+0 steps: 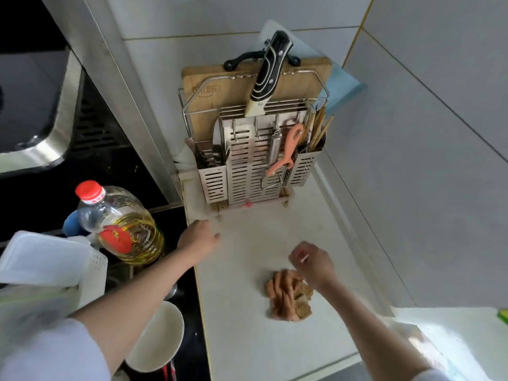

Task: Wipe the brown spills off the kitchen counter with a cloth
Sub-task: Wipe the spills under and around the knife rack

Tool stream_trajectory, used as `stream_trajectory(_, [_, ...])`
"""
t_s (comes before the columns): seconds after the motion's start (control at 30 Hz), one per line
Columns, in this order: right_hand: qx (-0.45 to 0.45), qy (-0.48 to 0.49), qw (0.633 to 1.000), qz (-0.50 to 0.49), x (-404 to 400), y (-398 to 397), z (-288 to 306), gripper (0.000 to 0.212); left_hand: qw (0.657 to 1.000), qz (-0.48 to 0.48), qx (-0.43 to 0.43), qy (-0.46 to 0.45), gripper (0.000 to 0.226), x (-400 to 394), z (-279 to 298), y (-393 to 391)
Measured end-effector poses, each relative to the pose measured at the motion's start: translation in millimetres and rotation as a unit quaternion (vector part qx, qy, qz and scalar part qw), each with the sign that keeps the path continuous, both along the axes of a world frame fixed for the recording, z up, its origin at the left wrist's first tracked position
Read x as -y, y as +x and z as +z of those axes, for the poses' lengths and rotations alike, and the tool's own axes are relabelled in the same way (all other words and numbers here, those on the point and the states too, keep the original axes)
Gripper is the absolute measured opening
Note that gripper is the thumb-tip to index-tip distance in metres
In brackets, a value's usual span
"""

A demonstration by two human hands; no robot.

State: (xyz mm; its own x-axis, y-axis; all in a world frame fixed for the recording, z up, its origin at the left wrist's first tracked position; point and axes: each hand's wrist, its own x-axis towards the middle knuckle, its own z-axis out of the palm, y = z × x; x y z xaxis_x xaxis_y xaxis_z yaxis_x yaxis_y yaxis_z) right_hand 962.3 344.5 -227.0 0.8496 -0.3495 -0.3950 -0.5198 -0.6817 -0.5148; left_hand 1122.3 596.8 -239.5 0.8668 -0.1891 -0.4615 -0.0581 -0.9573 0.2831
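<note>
- One brown cloth (288,295) lies crumpled on the white tabletop (247,312), just below the right hand (313,261).
- The right hand's grip is loosely curled and holds nothing.
- The left hand (198,239) rests flat at the tabletop's left edge, fingers relaxed.
- One oil bottle (121,224) and one white bowl (159,336) stand on the left.
- One metal rack (247,171) holds one knife (268,75).

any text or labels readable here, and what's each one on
Nothing reads cleanly.
Wooden cutting board: burned-in logo with characters, too blurred to read.
Oil bottle: red label and printed band under the red cap, too small to read.
Knife handle: white marking near the top, illegible.
</note>
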Motion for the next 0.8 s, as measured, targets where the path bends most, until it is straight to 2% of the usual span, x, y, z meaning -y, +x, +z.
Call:
stream_trajectory(0.03, [-0.068, 0.012, 0.997, 0.039, -7, -17, -8, 0.007, 0.998, -0.037, -0.033, 0.033, 0.047, 3, -8, -9])
stream_trajectory(0.1, [-0.125, 0.038, 0.987, 0.093, -22, -42, -18, 0.015, 0.990, -0.081, -0.076, 0.087, 0.076, 5, -20, -17])
stream_trajectory(0.17, [-0.091, 0.035, 0.988, 0.120, -31, -57, -28, 0.029, 0.982, -0.111, -0.081, 0.128, 0.100, 4, -25, -21])
stream_trajectory(0.27, [-0.057, 0.004, 0.983, 0.173, -27, -48, -45, 0.036, 0.977, -0.138, -0.057, 0.154, 0.108, 1, -34, -23])
stream_trajectory(0.3, [-0.034, 0.019, 0.989, 0.143, -20, -34, -52, 0.036, 0.977, -0.138, -0.053, 0.153, 0.108, 0, -35, -21])
stream_trajectory(0.37, [0.038, 0.020, 0.999, -0.004, -2, 4, -57, 0.025, 0.976, -0.141, -0.050, 0.161, 0.108, 1, -37, -19])
stream_trajectory(0.43, [0.080, -0.021, 0.985, -0.150, 7, 50, -59, 0.019, 0.973, -0.147, -0.044, 0.171, 0.109, 5, -39, -17])
stream_trajectory(0.47, [0.079, -0.030, 0.981, -0.175, 0, 72, -63, 0.023, 0.971, -0.152, -0.044, 0.178, 0.109, 5, -42, -16])
stream_trajectory(0.53, [0.091, -0.024, 0.989, -0.114, -34, 101, -72, 0.029, 0.970, -0.154, -0.044, 0.181, 0.109, 6, -47, -15])
stream_trajectory(0.6, [0.109, -0.029, 0.992, 0.055, -79, 103, -81, 0.030, 0.971, -0.155, -0.040, 0.176, 0.109, 4, -49, -14])
stream_trajectory(0.67, [0.120, -0.024, 0.970, 0.210, -94, 84, -89, 0.031, 0.972, -0.163, -0.035, 0.167, 0.107, 2, -50, -15])
stream_trajectory(0.7, [0.126, -0.021, 0.961, 0.244, -86, 76, -93, 0.032, 0.972, -0.165, -0.035, 0.163, 0.107, 1, -49, -15])
stream_trajectory(0.73, [0.129, -0.025, 0.961, 0.243, -72, 72, -94, 0.035, 0.972, -0.165, -0.037, 0.162, 0.107, 1, -49, -15])
stream_trajectory(0.8, [0.140, -0.053, 0.976, 0.160, -41, 78, -95, 0.038, 0.972, -0.163, -0.036, 0.165, 0.107, 1, -49, -14])
